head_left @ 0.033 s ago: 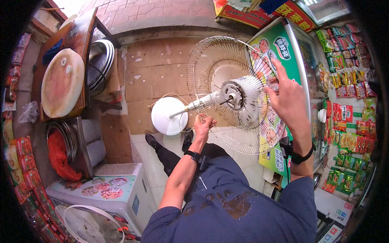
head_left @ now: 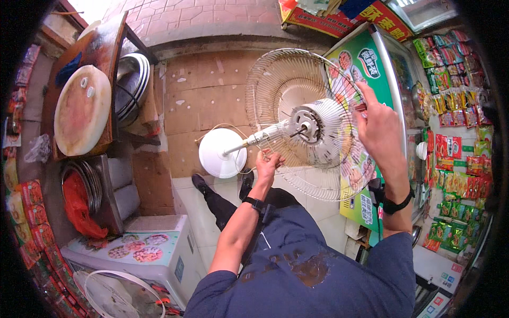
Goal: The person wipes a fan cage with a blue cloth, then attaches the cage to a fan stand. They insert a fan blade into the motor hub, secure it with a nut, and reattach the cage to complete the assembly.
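A white standing fan point(head_left: 254, 139) is in front of me, its head tipped up and no blades on it. The round wire guard point(head_left: 286, 69) surrounds the bare motor hub point(head_left: 306, 127) with its short shaft. The round white base point(head_left: 222, 159) lies to the left, joined by the pole. At the guard's lower left edge, just beside the neck, my left hand point(head_left: 269, 163) has its fingers curled on the wire. My right hand point(head_left: 379, 127) is closed at the guard's right rim, thumb and fingers on the wires.
A green chest freezer point(head_left: 366, 212) stands right of the fan, packets point(head_left: 450, 180) hanging beyond it. At left are a wooden table point(head_left: 90, 47) with a round chopping board point(head_left: 82, 108), metal basins point(head_left: 139, 85), and a white freezer point(head_left: 180, 249). Another round wire-like guard point(head_left: 114, 273) leans at lower left.
My right hand has moved slightly and its fingers, more spread before, have come in on the guard's right rim. My left hand and the fan have hardly moved.
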Tool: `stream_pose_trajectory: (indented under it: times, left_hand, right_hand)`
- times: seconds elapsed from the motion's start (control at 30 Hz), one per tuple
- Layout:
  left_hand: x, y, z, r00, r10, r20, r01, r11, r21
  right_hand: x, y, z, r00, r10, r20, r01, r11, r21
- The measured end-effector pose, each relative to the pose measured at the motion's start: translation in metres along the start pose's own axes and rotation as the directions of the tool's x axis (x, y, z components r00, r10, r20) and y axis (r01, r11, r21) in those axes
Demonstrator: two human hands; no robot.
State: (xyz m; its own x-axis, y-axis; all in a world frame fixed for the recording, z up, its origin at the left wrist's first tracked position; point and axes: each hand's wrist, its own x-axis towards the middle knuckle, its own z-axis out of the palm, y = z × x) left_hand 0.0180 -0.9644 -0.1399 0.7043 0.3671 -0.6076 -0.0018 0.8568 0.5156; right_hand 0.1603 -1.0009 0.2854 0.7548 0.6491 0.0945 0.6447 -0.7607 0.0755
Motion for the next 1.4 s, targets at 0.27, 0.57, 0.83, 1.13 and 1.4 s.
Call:
stream_pose_trajectory:
  times: [0.27, 0.57, 0.83, 1.13, 1.4]
  left_hand:
    - [0.001, 0.005, -0.035, 0.964, -0.141, 0.226, 0.047, 0.925, 0.376]
    - [-0.021, 0.113, -0.151, 0.996, 0.004, 0.088, -0.048, 0.862, 0.505]
    - [-0.042, 0.281, -0.267, 0.879, 0.473, -0.058, -0.380, 0.769, 0.514]
    - [0.009, 0.515, -0.316, 0.641, 0.767, -0.009, -0.479, 0.409, 0.776]
    - [0.149, 0.685, -0.373, 0.538, 0.841, 0.058, -0.406, 0.198, 0.892]
  right_hand:
    - [-0.006, 0.015, 0.021, 0.991, 0.007, -0.134, -0.021, 0.995, -0.099]
    - [-0.013, 0.025, 0.034, 0.973, 0.173, -0.149, -0.161, 0.983, 0.090]
    - [-0.013, 0.024, 0.032, 0.971, 0.196, -0.139, -0.184, 0.979, 0.092]
    - [-0.014, -0.015, 0.022, 0.964, 0.222, -0.145, -0.211, 0.974, 0.083]
    - [-0.017, -0.026, 0.019, 0.956, 0.252, -0.147, -0.247, 0.967, 0.055]
